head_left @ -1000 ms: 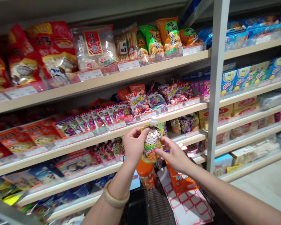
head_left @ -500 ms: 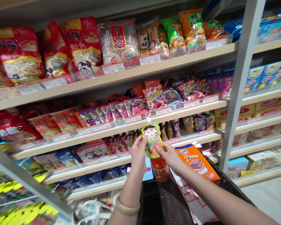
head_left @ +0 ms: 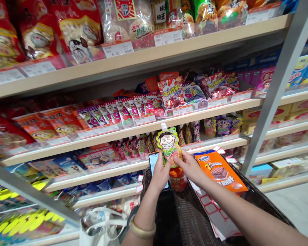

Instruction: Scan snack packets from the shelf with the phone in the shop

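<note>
A green pouch (head_left: 168, 142) with a grinning cartoon face and a white spout cap stands upright in both hands. My left hand (head_left: 161, 172) grips its lower left edge, thumb on the front. My right hand (head_left: 188, 165) holds its lower right side, thumb also on the front. Just under the pouch a clear container with red contents (head_left: 178, 181) stands in a dark woven basket (head_left: 192, 218). Beside it in the basket lie an orange Ovaltine packet (head_left: 219, 171) and a white bag with red outlines (head_left: 215, 213). A phone (head_left: 154, 163) shows behind my left wrist.
Shelves (head_left: 133, 131) of snack bags and pouches fill the view ahead. A grey metal post (head_left: 274, 89) rises at right, another slants at lower left. White bags (head_left: 100, 222) hang left of the basket. Pale floor (head_left: 295, 208) shows at lower right.
The view has moved closer to the shelves and tilted lower. My left hand has slid from the pouch's upper left side down to its lower edge. More of the phone shows.
</note>
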`<action>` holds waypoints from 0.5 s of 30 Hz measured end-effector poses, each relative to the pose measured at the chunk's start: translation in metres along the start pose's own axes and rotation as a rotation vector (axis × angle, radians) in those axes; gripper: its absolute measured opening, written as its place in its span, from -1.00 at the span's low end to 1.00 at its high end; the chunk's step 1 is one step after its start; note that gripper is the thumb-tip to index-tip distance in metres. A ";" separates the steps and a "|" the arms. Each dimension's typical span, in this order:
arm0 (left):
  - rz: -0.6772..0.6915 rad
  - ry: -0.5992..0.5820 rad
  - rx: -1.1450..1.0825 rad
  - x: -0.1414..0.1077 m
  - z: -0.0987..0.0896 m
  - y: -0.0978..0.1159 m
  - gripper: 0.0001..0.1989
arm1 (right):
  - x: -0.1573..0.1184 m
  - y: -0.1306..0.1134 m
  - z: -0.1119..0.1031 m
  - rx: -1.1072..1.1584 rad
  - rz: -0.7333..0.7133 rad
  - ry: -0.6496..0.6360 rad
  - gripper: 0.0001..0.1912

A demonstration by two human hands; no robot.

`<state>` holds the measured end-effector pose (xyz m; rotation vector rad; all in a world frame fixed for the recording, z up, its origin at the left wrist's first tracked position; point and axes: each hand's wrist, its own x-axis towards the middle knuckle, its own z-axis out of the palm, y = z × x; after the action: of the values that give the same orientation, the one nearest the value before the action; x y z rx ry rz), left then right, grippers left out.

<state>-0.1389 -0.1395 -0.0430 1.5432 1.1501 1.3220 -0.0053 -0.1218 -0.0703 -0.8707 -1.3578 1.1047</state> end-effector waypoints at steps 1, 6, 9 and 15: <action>0.000 0.012 -0.010 0.000 0.000 -0.002 -0.45 | -0.001 -0.001 0.000 0.017 0.000 -0.012 -0.60; -0.048 0.058 -0.084 -0.001 0.001 -0.009 -0.43 | -0.005 0.000 0.002 0.115 0.015 -0.082 -0.54; -0.045 0.053 -0.102 -0.002 0.001 -0.008 -0.43 | -0.007 0.001 0.003 0.166 0.009 -0.095 -0.56; -0.022 0.024 -0.161 -0.004 0.004 -0.006 -0.32 | -0.009 0.003 0.003 0.172 0.007 -0.079 -0.56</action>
<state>-0.1364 -0.1416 -0.0499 1.3991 1.0454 1.3866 -0.0077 -0.1297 -0.0758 -0.7134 -1.3027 1.2524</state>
